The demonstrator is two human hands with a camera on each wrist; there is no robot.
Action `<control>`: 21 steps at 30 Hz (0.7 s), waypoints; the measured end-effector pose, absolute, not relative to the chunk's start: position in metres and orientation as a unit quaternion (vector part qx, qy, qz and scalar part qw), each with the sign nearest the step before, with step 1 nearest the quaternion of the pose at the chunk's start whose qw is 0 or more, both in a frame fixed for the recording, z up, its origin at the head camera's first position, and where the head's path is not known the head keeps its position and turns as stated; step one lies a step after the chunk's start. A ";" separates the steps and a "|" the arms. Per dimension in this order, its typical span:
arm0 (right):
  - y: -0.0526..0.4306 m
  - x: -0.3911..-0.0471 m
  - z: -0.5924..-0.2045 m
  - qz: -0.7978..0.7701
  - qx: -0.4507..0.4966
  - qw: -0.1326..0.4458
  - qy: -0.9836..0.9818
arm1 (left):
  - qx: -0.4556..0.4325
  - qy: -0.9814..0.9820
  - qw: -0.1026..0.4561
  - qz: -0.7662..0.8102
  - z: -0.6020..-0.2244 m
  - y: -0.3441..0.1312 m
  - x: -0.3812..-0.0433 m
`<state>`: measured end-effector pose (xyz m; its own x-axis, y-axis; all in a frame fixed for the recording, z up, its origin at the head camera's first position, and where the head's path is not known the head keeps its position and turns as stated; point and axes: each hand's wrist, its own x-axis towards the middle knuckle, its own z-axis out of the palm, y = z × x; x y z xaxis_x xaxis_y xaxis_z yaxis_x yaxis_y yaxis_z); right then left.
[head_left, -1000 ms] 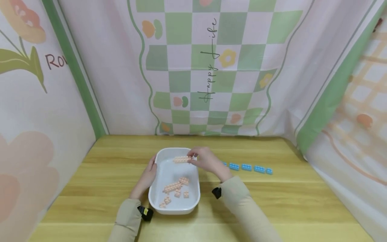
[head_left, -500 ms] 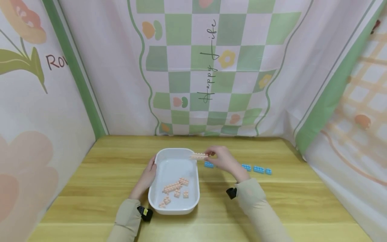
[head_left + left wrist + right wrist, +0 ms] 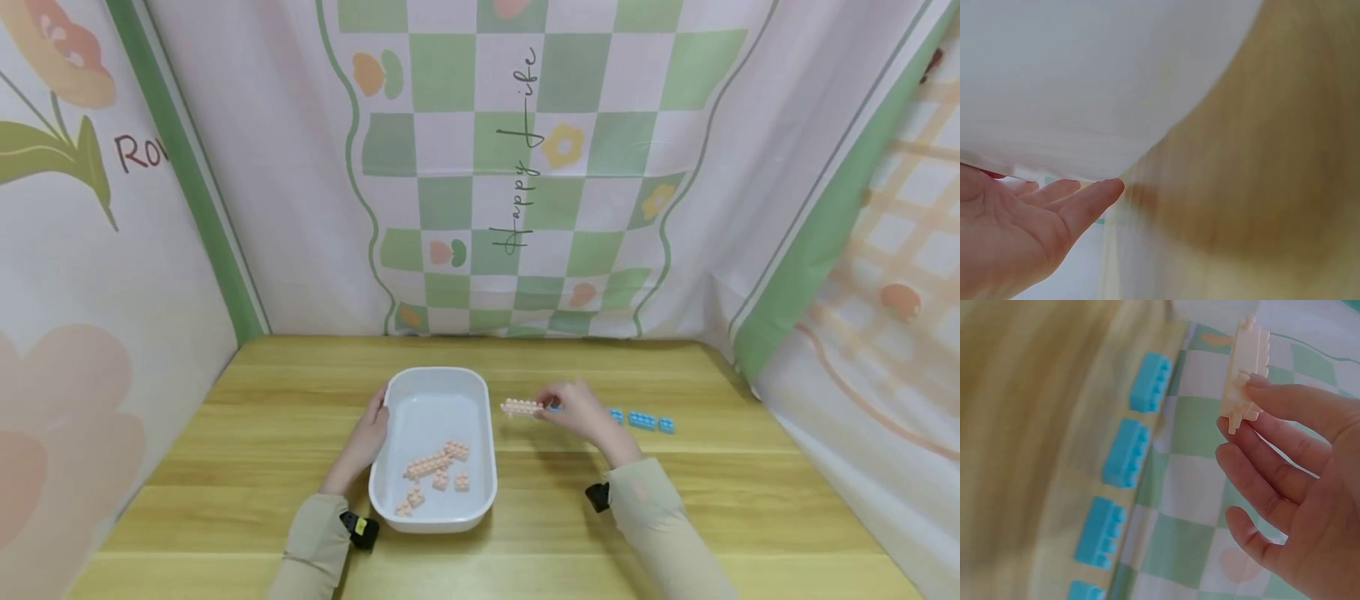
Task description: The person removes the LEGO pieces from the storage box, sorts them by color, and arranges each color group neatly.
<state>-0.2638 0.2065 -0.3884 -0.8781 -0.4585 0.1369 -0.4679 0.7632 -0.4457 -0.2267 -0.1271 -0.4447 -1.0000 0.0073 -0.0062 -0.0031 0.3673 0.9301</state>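
My right hand (image 3: 581, 410) pinches one end of a long peach building brick (image 3: 522, 407) between thumb and fingertips, just right of the white tray (image 3: 491, 467). In the right wrist view the peach brick (image 3: 1249, 369) points away from the hand, and the other fingers are loosely bent. My left hand (image 3: 371, 431) lies along the tray's left wall. Seen from the left wrist, its fairly straight fingers (image 3: 1094, 203) touch the wall's outside. More peach bricks (image 3: 429, 464) lie loose inside the tray, toward its near end.
Blue bricks (image 3: 642, 420) stand in a row on the wooden table (image 3: 675, 517), right of the tray; the right hand hides part of the row. A patterned curtain (image 3: 502, 208) hangs behind the table's far edge.
My right hand has carried the long peach brick from above the tray's far end to the right, past the rim, and then lower. The left hand and tray have stayed in place.
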 end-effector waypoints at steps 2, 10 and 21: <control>0.209 -0.263 -0.392 0.240 0.237 0.003 -0.941 | 0.003 0.826 0.005 0.564 -0.444 -0.127 -0.226; 0.216 -0.261 -0.406 0.251 0.208 -0.032 -0.945 | -0.005 0.825 0.005 0.565 -0.443 -0.126 -0.225; 0.219 -0.258 -0.418 0.254 0.209 -0.044 -0.943 | 0.000 0.823 0.005 0.568 -0.444 -0.127 -0.225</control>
<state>-0.2582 0.2194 -0.4175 -0.9085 -0.4173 0.0235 -0.3727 0.7834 -0.4974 -0.2252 -0.1273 -0.4441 -1.0000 0.0053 -0.0082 -0.0058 0.3556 0.9346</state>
